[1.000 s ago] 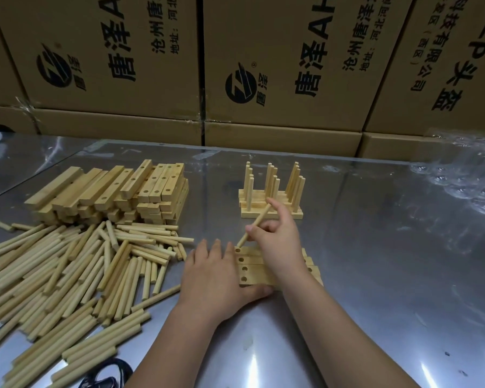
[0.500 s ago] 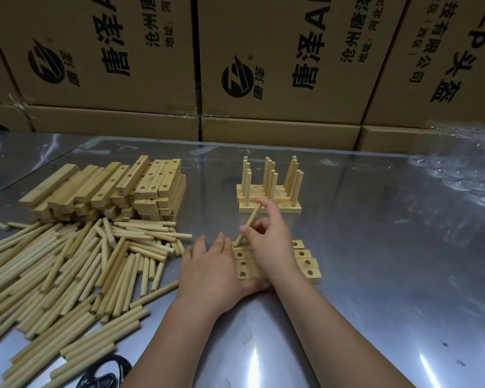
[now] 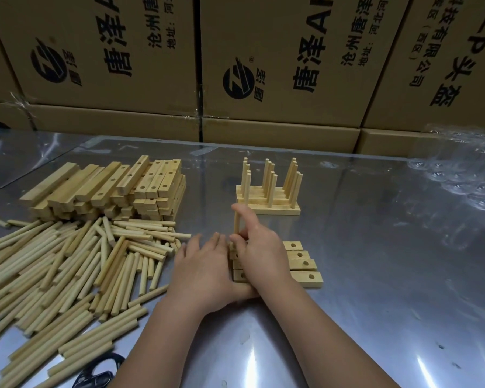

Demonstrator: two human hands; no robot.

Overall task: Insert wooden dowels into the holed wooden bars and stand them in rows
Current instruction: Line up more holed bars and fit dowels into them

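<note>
Several holed wooden bars (image 3: 303, 264) lie side by side in front of me on the metal table. My right hand (image 3: 259, 256) pinches one wooden dowel (image 3: 236, 224), which stands upright at the left end of the far bars. My left hand (image 3: 205, 273) lies flat with straight fingers against the bars' left ends, its thumb under the front bar. Behind them stands a finished group of bars with upright dowels (image 3: 269, 189). A loose heap of dowels (image 3: 67, 264) lies to the left, and a stack of holed bars (image 3: 109, 189) sits behind it.
Cardboard boxes (image 3: 277, 65) wall off the back of the table. Clear plastic packaging (image 3: 459, 175) lies at the right rear. A dark object (image 3: 101, 371) shows at the near left edge. The reflective metal tabletop (image 3: 389, 275) stretches to the right.
The dowel in my right hand has swung from a slant to upright over the left end of the bars. My left hand has stayed against the bars.
</note>
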